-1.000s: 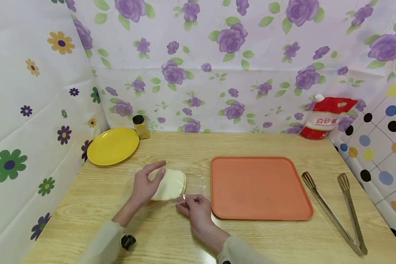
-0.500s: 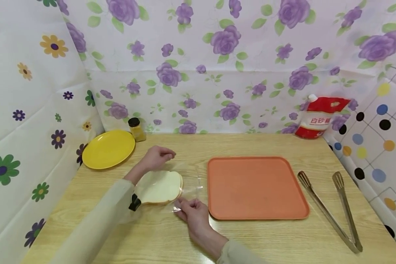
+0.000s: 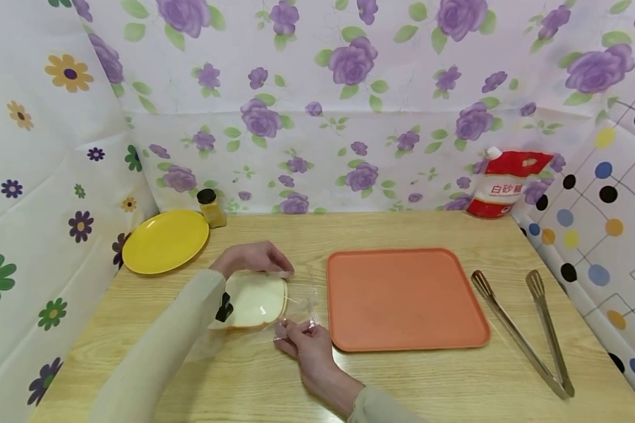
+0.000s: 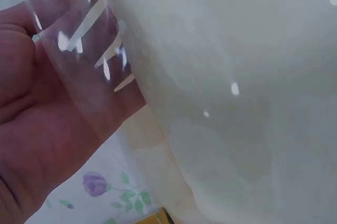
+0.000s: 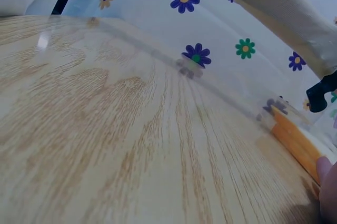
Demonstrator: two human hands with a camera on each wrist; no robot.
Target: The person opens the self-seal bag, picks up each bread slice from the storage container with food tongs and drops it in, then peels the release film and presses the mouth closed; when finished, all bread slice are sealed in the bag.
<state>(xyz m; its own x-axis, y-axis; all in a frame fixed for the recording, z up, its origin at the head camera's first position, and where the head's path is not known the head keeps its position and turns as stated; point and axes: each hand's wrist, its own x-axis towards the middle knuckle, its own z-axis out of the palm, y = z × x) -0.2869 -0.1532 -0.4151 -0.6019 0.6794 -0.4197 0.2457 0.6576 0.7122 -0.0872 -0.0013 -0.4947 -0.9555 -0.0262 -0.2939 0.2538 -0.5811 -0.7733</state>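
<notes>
Slices of white bread (image 3: 256, 299) lie inside a clear plastic bag (image 3: 303, 289) on the table, left of the orange tray. My left hand (image 3: 261, 257) reaches over the far side of the bread and pinches the bag's far edge near its right end. At the near right corner, my right hand (image 3: 314, 352) pinches the film between thumb and fingers. In the left wrist view, shiny film crosses the fingers of the left hand (image 4: 47, 113) beside the bread (image 4: 253, 108). The right wrist view shows the brown crust of the bread (image 5: 295, 141) near a fingertip.
An orange tray (image 3: 407, 299) lies just right of the bag. Metal tongs (image 3: 524, 338) rest spread at the right. A yellow plate (image 3: 165, 242) and a black-capped jar (image 3: 211, 208) stand at the back left. A red and white pouch (image 3: 508, 183) leans in the back right corner.
My left hand has moved from over the bread to the bag's far edge, then rightward along it. My right hand stays at the near corner, and the film between them has shifted.
</notes>
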